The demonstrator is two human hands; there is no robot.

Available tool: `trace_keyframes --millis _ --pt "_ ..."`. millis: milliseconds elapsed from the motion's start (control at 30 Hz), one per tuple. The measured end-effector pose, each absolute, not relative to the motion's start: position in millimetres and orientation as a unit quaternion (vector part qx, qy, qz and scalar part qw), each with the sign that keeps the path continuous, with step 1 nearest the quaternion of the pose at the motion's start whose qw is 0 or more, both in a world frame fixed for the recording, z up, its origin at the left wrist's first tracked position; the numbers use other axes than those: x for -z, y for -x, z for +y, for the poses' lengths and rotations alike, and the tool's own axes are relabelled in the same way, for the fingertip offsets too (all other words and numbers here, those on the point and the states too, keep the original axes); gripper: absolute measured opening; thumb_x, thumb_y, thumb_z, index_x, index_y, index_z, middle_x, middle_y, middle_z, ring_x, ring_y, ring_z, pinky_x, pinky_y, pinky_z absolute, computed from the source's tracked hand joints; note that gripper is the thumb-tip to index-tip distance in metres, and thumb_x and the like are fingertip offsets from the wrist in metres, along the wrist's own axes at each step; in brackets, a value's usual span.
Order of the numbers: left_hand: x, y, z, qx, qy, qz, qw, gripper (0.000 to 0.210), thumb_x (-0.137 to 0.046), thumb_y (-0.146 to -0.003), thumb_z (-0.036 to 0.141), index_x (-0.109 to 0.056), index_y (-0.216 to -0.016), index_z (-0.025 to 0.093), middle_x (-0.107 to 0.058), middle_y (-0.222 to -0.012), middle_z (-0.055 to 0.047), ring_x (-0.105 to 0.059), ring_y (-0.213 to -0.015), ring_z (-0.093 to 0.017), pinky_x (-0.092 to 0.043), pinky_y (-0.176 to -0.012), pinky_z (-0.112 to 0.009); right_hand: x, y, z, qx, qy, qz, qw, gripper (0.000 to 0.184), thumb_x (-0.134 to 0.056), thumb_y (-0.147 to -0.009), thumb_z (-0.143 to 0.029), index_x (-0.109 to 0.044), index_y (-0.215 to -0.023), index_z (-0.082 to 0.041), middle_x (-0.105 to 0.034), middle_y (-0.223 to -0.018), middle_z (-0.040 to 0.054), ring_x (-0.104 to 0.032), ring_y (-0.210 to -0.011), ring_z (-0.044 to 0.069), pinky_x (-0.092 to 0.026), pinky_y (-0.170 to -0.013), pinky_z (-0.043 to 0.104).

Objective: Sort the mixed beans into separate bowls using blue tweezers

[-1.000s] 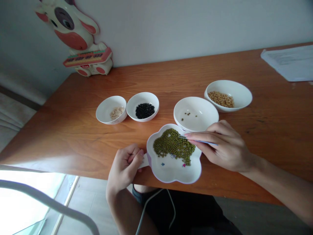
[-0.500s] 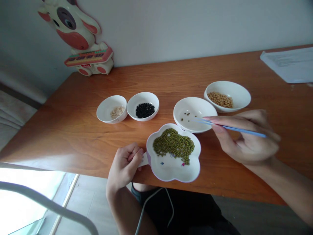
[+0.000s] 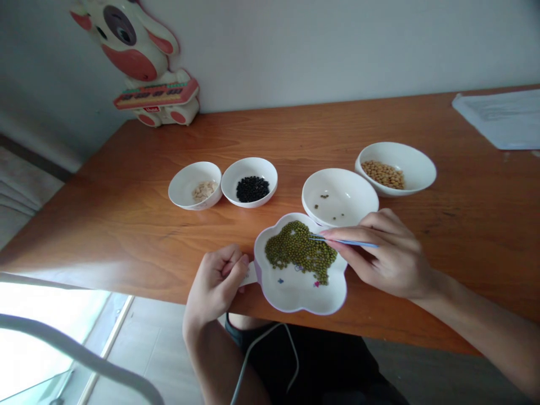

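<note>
My left hand [image 3: 219, 283] is closed round the short handle of a white, flower-shaped bowl [image 3: 291, 295] with a purple rim. Green mung beans [image 3: 297, 247] cover the upper part of its floor. Blue tweezers [image 3: 354, 243] are pinched in my right hand [image 3: 388, 253], their tips down among the beans at the upper right. Whether a bean is between the tips is too small to tell. Just behind stands a round white bowl [image 3: 356, 194] with several mung beans scattered on its bottom; my right hand is close to its front rim.
Farther right is a white bowl [image 3: 415, 169] of tan beans. On the left, a bowl of black beans [image 3: 252, 189] stands beside a bowl of pale flakes [image 3: 204, 191]. A cow toy with a keyboard [image 3: 158, 95] leans by the wall; papers [image 3: 502, 115] lie at the back right.
My right hand has brought the tweezers from over the round bowl down and left into the mung beans. A few beans in the round bowl lie differently. My left hand keeps its hold.
</note>
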State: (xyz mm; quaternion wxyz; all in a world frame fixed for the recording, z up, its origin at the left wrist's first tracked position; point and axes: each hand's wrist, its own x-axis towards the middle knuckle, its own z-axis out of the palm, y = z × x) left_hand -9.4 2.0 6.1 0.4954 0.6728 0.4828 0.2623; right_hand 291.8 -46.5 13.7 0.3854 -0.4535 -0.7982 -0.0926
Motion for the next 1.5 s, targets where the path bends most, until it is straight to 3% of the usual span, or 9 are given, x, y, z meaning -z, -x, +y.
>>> trace_keyframes --millis 567,700,833,967,1200,1500 --pt "-6 10 2 -0.257 -0.679 0.48 0.492 0.042 -0.051 -0.099 0.035 -0.033 -0.064 0.023 -0.046 -0.05 0.004 -0.045 -0.048 -0.01 -0.032 -0.047 -0.022 -10 -292 -47 0.095 0.457 -0.799 0.379 0.028 -0.076 -0.087 -0.01 -0.071 -0.112 -0.021 -0.067 -0.071 -0.0035 -0.053 -0.065 0.012 -0.043 -0.066 0.032" --pt "-6 9 2 -0.253 -0.682 0.484 0.487 0.042 -0.051 -0.1 0.037 -0.033 -0.064 0.024 -0.046 -0.051 0.004 -0.043 -0.048 -0.011 -0.032 -0.047 -0.023 -18 -295 -53 0.105 0.441 -0.787 0.418 0.046 -0.078 -0.084 -0.004 -0.069 -0.123 -0.026 -0.078 -0.086 -0.0037 -0.056 -0.065 0.013 -0.045 -0.065 0.033" --pt "-8 8 2 -0.254 -0.682 0.482 0.488 0.042 -0.051 -0.099 0.038 -0.033 -0.063 0.024 -0.046 -0.05 0.004 -0.044 -0.048 -0.011 -0.032 -0.047 -0.023 -25 -306 -54 0.183 0.452 -0.752 0.442 0.066 -0.079 -0.078 0.003 -0.067 -0.133 -0.03 -0.078 -0.083 -0.0054 -0.054 -0.063 0.015 -0.044 -0.063 0.036" --pt "-9 8 3 -0.253 -0.686 0.479 0.486 0.041 -0.051 -0.098 0.036 -0.034 -0.063 0.023 -0.046 -0.05 0.004 -0.045 -0.047 -0.011 -0.031 -0.047 -0.023 -23 -316 -48 0.232 0.48 -0.733 0.423 0.056 -0.081 -0.078 -0.001 -0.07 -0.126 -0.029 -0.079 -0.085 -0.0037 -0.059 -0.067 0.017 -0.046 -0.066 0.037" --pt "-8 8 3 -0.253 -0.686 0.48 0.484 0.041 -0.051 -0.098 0.037 -0.034 -0.063 0.023 -0.047 -0.05 0.003 -0.045 -0.048 -0.011 -0.032 -0.047 -0.023 -16 -300 -49 0.123 0.453 -0.764 0.443 0.049 -0.079 -0.081 -0.002 -0.069 -0.122 -0.026 -0.082 -0.094 -0.0035 -0.063 -0.071 0.015 -0.049 -0.068 0.034" --pt "-11 7 3 -0.259 -0.674 0.481 0.497 0.041 -0.056 -0.094 0.035 -0.034 -0.062 0.023 -0.047 -0.05 0.004 -0.046 -0.047 -0.01 -0.033 -0.046 -0.022 -10 -285 -49 0.078 0.463 -0.784 0.407 0.032 -0.078 -0.084 -0.007 -0.072 -0.112 -0.021 -0.077 -0.083 -0.0018 -0.059 -0.068 0.013 -0.047 -0.066 0.031"
